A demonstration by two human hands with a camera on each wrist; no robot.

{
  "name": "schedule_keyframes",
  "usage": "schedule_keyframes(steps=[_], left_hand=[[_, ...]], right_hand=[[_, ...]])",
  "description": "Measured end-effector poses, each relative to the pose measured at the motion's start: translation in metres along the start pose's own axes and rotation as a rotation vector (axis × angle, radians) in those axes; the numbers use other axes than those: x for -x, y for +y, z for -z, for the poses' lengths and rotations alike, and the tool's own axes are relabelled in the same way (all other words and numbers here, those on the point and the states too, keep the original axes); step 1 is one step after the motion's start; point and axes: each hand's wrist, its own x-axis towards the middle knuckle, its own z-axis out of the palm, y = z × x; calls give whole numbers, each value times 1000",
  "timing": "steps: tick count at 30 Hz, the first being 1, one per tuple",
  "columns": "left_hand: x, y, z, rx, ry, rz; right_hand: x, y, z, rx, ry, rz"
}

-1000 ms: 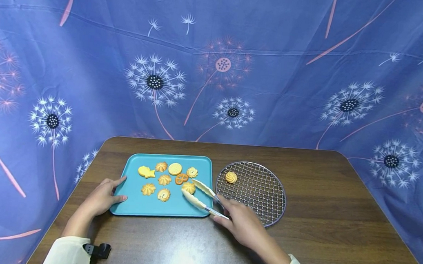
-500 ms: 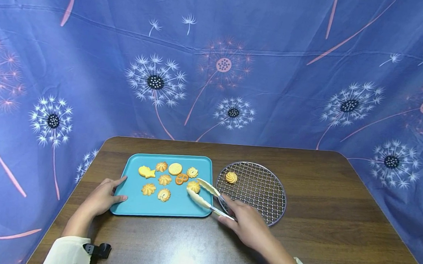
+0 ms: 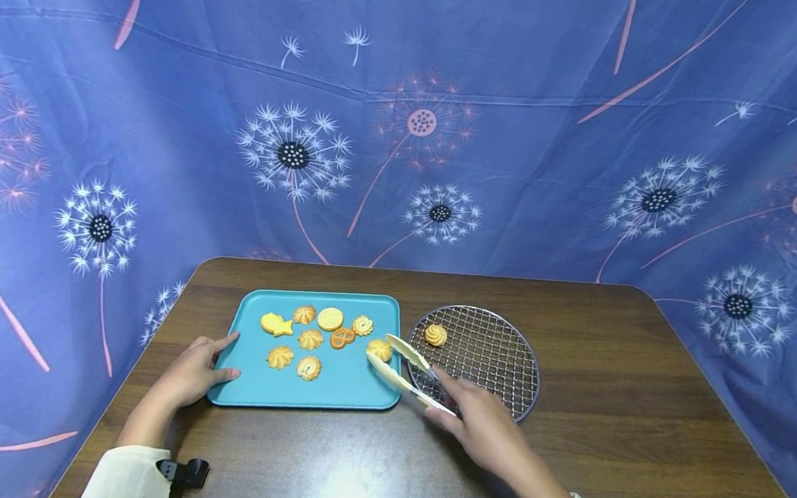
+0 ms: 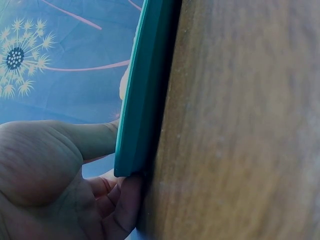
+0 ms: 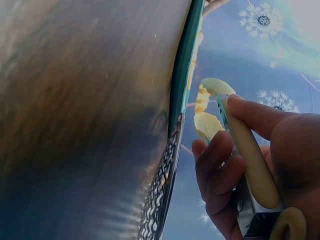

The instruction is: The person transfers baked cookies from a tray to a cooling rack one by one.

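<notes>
A blue cloth (image 3: 523, 157) printed with white and pink dandelions hangs behind a brown wood-grain counter (image 3: 638, 397), whose near part catches a bright patch of light.

At the far left of the counter, the person's left hand (image 3: 190, 372), in a pale sleeve (image 3: 129, 477) with a black strap (image 3: 183, 471) at the wrist, grips the side of a teal tray (image 3: 257, 389). Its thumb lies over the rim, and the left wrist view shows other fingers curled under the corner.

Across the tray, from the left, lie a yellow fish-shaped cookie (image 3: 275, 324), a ribbed cookie (image 3: 280, 357) nearer the person, another ribbed one at the back and a third in the middle, a cookie with a pale centre (image 3: 308, 368) near the front, a round yellow cookie (image 3: 330, 319), a pretzel (image 3: 342, 338) just beside it, and a small round cookie (image 3: 362, 325).

Toward the tray's right edge, a golden cookie (image 3: 379, 350) is held between the cream tips of the tongs (image 3: 388, 372); the right wrist view shows it raised clear of the tray. Farther right, a swirl cookie (image 3: 436, 334) sits on the left part of a round wire rack (image 3: 496, 348). The right hand (image 3: 486, 426), over the rack's near edge, has its fingers clamped round the tongs.
</notes>
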Motion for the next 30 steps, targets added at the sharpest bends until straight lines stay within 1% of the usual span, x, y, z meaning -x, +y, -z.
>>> schedule_keyframes(steps=[7,18,22,30], left_hand=[[-1,1,0,3,-1,6],[0,2,-1,10,-3,13],[1,2,-1,6,-2,13],[1,3,1,14,4,10]], right_hand=[[5,5,4,6,2,-30],[12,15,8,11,33,-25],[14,18,11,7,31,-34],[21,24,17,3,51,-55]])
